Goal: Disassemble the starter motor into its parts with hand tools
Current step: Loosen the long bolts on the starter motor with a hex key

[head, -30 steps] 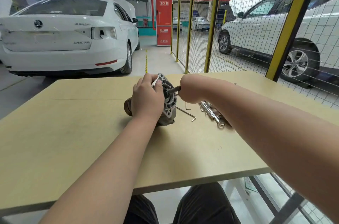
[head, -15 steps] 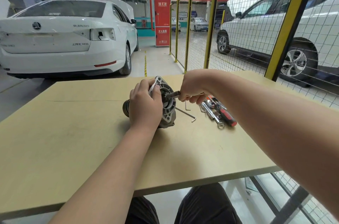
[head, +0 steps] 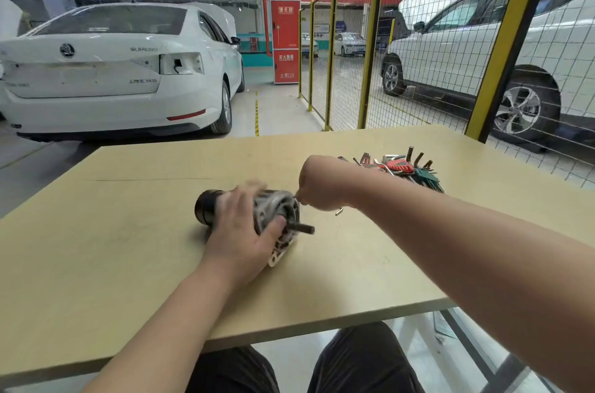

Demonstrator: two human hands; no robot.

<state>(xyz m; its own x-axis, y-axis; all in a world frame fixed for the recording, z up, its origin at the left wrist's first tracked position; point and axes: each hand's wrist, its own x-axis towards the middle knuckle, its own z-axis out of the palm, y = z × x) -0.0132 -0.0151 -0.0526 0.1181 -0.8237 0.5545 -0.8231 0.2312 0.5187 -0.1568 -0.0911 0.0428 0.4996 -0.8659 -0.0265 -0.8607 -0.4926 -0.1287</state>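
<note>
The starter motor [head: 283,215] lies on its side on the table [head: 128,247], its black cylindrical end to the left and its grey aluminium nose housing to the right, a short shaft sticking out. My left hand [head: 244,228] grips the motor body from above, thumb on the housing face. My right hand [head: 318,186] is curled just right of the housing top and holds a thin hex key [head: 338,210] whose bent end shows below the fist; its tip at the housing is hidden.
A pile of tools [head: 399,167] with a red-handled tool and a set of hex keys lies at the back right of the table. A yellow-framed mesh fence [head: 370,54] runs along the right. White cars stand beyond the table.
The motor has been turned and shifted, its housing now rolled over with the shaft pointing right and free. My right hand has left the shaft and moved to the housing's top edge.
</note>
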